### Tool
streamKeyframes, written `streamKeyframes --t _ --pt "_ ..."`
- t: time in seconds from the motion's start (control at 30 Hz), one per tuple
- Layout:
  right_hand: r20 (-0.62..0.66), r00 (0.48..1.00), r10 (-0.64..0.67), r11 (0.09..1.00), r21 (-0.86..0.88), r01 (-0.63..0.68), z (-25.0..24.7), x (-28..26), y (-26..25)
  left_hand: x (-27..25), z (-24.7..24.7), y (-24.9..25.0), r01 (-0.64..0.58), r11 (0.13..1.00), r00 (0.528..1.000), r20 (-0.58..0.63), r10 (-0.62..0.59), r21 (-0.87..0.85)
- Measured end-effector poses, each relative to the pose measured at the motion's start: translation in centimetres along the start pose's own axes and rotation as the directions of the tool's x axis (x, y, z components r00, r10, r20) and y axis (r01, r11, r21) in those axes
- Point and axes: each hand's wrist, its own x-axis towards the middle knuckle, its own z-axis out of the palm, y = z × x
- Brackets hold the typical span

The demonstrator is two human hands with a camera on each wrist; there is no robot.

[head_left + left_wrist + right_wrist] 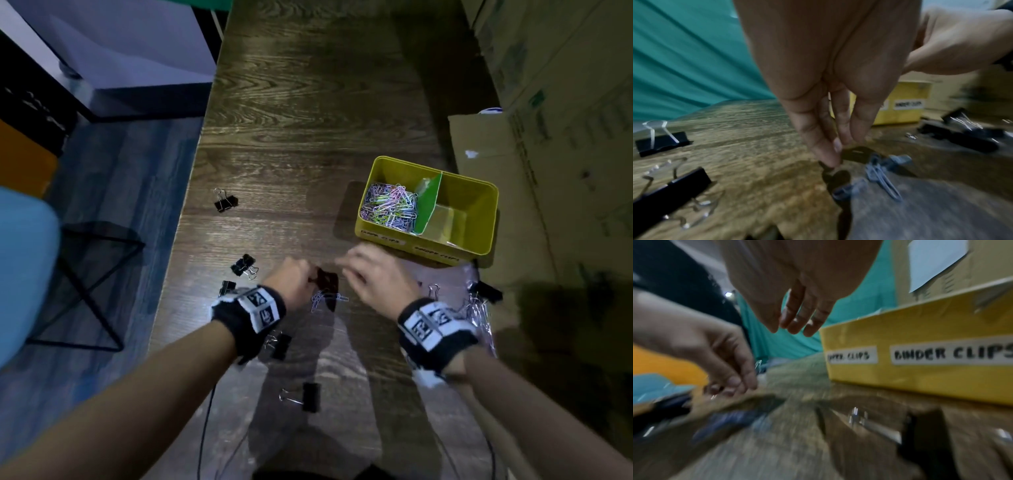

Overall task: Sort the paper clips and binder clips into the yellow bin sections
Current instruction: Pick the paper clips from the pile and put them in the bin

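A yellow bin [424,167] stands on the wooden table at right, split by a green divider [428,202]. Its left section holds coloured paper clips [390,205]; the right section [459,214] shows only its bare floor. Labels on the front of the bin [920,381] read paper clips and binder clips. Just in front of it, my left hand [308,274] [838,146] pinches the end of a black binder clip [328,279] [857,152] lying on the table. A few loose paper clips [327,297] [879,172] lie beside it. My right hand [346,270] [797,327] hovers close by, fingers loose and holding nothing.
Several more black binder clips lie scattered: far left [226,202], left of my wrist [245,265], near the front [310,397] and right [486,291] on a clear plastic bag [479,318]. Cardboard boxes [513,178] flank the table's right side. The table's left edge [191,192] drops to the floor.
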Motion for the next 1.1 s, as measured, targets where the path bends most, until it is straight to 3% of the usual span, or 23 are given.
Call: streamKeyframes --t 0.07,0.13,0.23,0.33,0.43,0.6,0.73,0.87,0.97,1.03,1.1 --pt "0.248 0.957 0.15 0.989 -0.021 -0.15 2.2 -1.2 -0.7 -0.6 2.0 0.5 -0.009 0.996 1.0 -0.013 0.01 0.088" --pt "0.374 0.874 0.309 0.95 -0.076 -0.303 3.7 -2.0 -1.4 -0.8 3.5 1.0 0.027 0.983 0.999 -0.028 -0.022 0.184" --pt "0.334 0.863 0.379 0.925 -0.104 -0.366 4.8 -2.3 -2.7 -1.0 5.0 1.6 0.073 0.958 0.996 -0.063 -0.057 0.278" --pt "0.331 0.817 0.472 0.88 -0.129 -0.457 4.8 -2.0 -3.6 -1.2 5.5 1.6 0.023 0.961 0.999 -0.036 -0.013 0.275" --pt "0.386 0.794 0.47 0.882 -0.244 -0.404 4.6 -2.2 -4.3 -1.5 5.6 1.4 -0.015 0.961 0.999 -0.024 0.022 0.275" --pt "0.451 0.818 0.357 0.916 -0.339 -0.213 4.6 -2.2 -4.2 -1.5 4.8 0.8 -0.118 0.962 0.993 0.006 0.12 0.247" --pt "0.471 0.825 0.313 0.924 -0.351 -0.151 4.5 -2.3 -4.3 -1.5 4.3 -0.4 -0.148 0.963 0.989 0.005 0.151 0.225" --pt "0.494 0.813 0.309 0.926 -0.35 -0.14 5.0 -2.4 -4.3 -1.6 3.5 -0.9 -0.083 0.997 0.988 -0.135 0.081 -0.006" --pt "0.504 0.816 0.282 0.932 -0.345 -0.11 4.5 -2.2 -4.8 -1.2 2.7 -1.5 -0.023 0.967 0.983 -0.183 -0.024 -0.254" --pt "0.503 0.824 0.261 0.938 -0.333 -0.093 4.2 -1.8 -4.9 -1.1 2.1 -2.0 0.038 0.855 0.987 -0.113 -0.113 -0.518" --pt "0.496 0.819 0.289 0.938 -0.318 -0.139 4.0 -1.3 -4.9 -1.2 1.5 -2.5 0.118 0.658 0.987 0.013 -0.163 -0.744"
